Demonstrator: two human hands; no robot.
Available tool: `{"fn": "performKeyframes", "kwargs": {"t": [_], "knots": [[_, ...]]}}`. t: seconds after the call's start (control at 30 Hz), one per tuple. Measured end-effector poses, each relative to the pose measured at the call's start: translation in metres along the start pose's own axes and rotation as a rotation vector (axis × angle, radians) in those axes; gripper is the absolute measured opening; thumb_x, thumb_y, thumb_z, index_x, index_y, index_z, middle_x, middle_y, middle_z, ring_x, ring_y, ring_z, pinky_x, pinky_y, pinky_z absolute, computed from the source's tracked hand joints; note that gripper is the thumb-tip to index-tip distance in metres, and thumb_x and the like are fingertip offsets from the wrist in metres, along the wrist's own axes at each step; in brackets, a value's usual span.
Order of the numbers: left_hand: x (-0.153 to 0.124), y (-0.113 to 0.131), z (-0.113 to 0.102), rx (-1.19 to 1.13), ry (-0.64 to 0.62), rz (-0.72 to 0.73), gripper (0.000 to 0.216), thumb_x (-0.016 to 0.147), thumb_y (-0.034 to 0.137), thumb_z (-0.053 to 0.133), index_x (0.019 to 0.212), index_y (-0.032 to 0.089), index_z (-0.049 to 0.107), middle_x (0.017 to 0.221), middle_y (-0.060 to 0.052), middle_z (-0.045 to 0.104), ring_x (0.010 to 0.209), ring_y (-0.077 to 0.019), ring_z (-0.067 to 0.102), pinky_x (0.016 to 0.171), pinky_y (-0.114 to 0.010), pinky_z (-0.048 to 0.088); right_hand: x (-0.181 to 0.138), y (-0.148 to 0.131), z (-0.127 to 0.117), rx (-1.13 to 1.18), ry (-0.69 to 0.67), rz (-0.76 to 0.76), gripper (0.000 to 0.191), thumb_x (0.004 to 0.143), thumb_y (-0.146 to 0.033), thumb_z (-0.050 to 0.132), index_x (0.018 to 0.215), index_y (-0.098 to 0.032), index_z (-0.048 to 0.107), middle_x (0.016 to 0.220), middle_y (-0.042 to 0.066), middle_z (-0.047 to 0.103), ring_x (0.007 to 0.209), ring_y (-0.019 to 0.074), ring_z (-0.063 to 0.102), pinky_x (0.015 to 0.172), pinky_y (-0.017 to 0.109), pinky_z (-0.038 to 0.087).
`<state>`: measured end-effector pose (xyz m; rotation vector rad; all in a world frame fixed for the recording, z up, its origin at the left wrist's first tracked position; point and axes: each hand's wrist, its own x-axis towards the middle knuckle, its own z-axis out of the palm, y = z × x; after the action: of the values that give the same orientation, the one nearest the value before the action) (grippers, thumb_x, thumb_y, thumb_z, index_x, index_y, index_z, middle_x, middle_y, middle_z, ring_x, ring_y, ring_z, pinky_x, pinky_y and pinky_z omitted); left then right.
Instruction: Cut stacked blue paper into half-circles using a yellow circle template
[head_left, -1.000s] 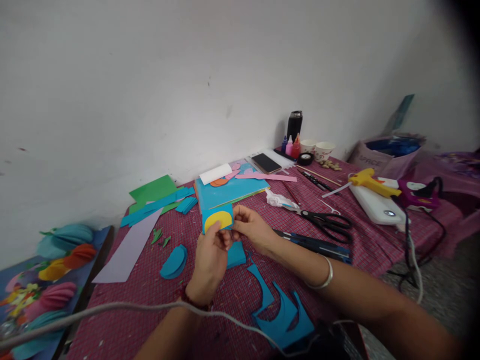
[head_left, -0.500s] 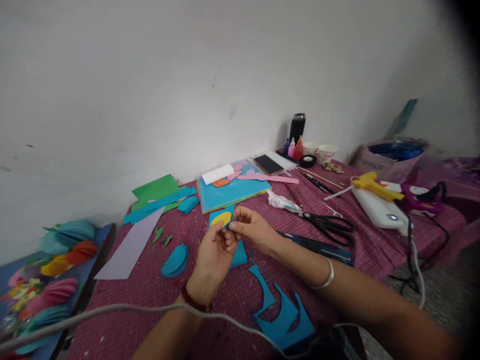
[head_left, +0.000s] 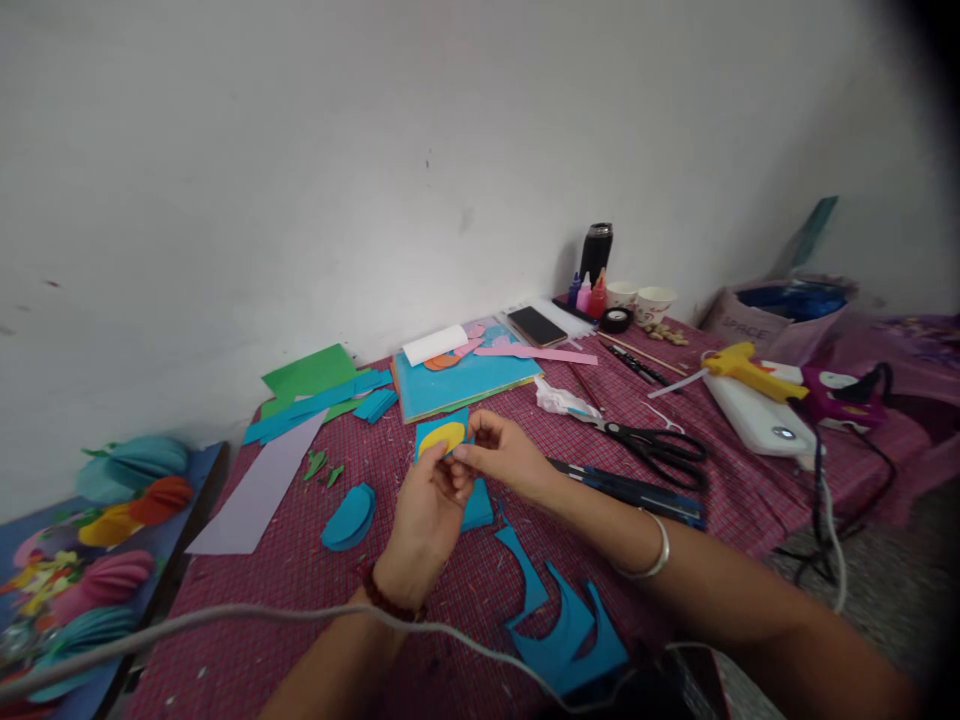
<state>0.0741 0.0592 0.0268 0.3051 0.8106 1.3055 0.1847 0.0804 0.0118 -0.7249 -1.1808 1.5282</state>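
Above the middle of the table, my left hand [head_left: 427, 510] is closed on a piece of blue paper [head_left: 425, 428], its thumb pressing a yellow paper oval [head_left: 447, 436] flat against it. My right hand [head_left: 506, 458] pinches the right edge of the same papers; its fingertips nearly meet the left ones. More blue paper [head_left: 478, 507] lies beneath the hands. Left of them is a stack of blue paper ovals [head_left: 349, 518]. Curved blue paper offcuts [head_left: 562, 630] rest near the front edge. To the right, black-handled scissors [head_left: 652, 445] lie with their blades partly under a white crumpled wrap [head_left: 559, 397].
A white cable [head_left: 300, 617] crosses low in front of my forearms. At right, a yellow glue gun [head_left: 754, 372] sits on a white power bank [head_left: 765, 420]. Paper cups [head_left: 655, 306] and a black flask [head_left: 597, 250] stand behind. Paper ornaments [head_left: 112, 580] occupy a blue surface at left.
Both hands stay nearly in place with the papers. The yellow oval and the fingers have shifted very slightly; the view has moved a little.
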Motion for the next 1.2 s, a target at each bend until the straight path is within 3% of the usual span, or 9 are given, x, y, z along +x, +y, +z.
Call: {"fn": "performKeyframes", "kwargs": {"t": [0.37, 0.5, 0.6, 0.7, 0.87, 1.2], "knots": [[-0.001, 0.002, 0.0, 0.05, -0.039, -0.006, 0.014, 0.07, 0.016, 0.061, 0.06, 0.014, 0.051, 0.047, 0.004, 0.05, 0.041, -0.0058, 0.044, 0.042, -0.016, 0.034, -0.002, -0.001, -0.002, 0.001, 0.002, -0.017, 0.027, 0.066, -0.031, 0.071, 0.074, -0.019, 0.048, 0.06, -0.005, 0.057, 0.051, 0.0084, 0.052, 0.051, 0.022, 0.041], [0.005, 0.001, -0.007, 0.244, -0.086, 0.182, 0.015, 0.069, 0.023, 0.065, 0.062, 0.014, 0.056, 0.048, 0.003, 0.053, 0.042, -0.0075, 0.047, 0.044, -0.019, 0.036, -0.002, -0.007, -0.003, 0.025, 0.03, -0.011, 0.022, 0.069, -0.031, 0.065, 0.066, -0.018, 0.048, 0.056, -0.006, 0.051, 0.049, 0.007, 0.048, 0.051, 0.021, 0.038], [0.012, 0.001, -0.016, 0.462, -0.04, 0.376, 0.019, 0.071, 0.028, 0.066, 0.061, 0.013, 0.06, 0.049, 0.001, 0.056, 0.044, -0.0085, 0.049, 0.046, -0.021, 0.037, 0.0, -0.009, -0.006, 0.007, 0.07, 0.04, 0.022, 0.069, -0.031, 0.063, 0.064, -0.018, 0.047, 0.052, -0.007, 0.048, 0.047, 0.0064, 0.045, 0.048, 0.02, 0.034], [0.015, 0.004, -0.022, 0.623, -0.014, 0.45, 0.023, 0.072, 0.03, 0.066, 0.056, 0.013, 0.061, 0.049, -0.001, 0.057, 0.044, -0.0089, 0.049, 0.046, -0.021, 0.036, 0.003, -0.009, -0.01, -0.05, 0.072, 0.073, 0.02, 0.069, -0.029, 0.06, 0.061, -0.018, 0.045, 0.048, -0.007, 0.047, 0.044, 0.0059, 0.042, 0.044, 0.018, 0.028], [0.015, 0.006, -0.023, 0.739, -0.028, 0.458, 0.024, 0.073, 0.031, 0.066, 0.057, 0.013, 0.062, 0.049, -0.001, 0.057, 0.044, -0.0088, 0.048, 0.045, -0.02, 0.035, 0.006, -0.005, -0.013, -0.099, 0.085, 0.062, 0.012, 0.067, -0.019, 0.053, 0.06, -0.019, 0.044, 0.045, -0.009, 0.046, 0.039, 0.0051, 0.038, 0.039, 0.018, 0.025], [0.02, 0.003, -0.027, 0.775, -0.039, 0.453, 0.027, 0.074, 0.035, 0.064, 0.059, 0.014, 0.059, 0.05, 0.001, 0.055, 0.044, -0.0086, 0.047, 0.044, -0.02, 0.035, 0.008, -0.004, -0.013, -0.153, 0.094, 0.051, 0.011, 0.066, -0.015, 0.049, 0.06, -0.02, 0.042, 0.044, -0.009, 0.047, 0.039, 0.0057, 0.042, 0.039, 0.017, 0.03]]}}
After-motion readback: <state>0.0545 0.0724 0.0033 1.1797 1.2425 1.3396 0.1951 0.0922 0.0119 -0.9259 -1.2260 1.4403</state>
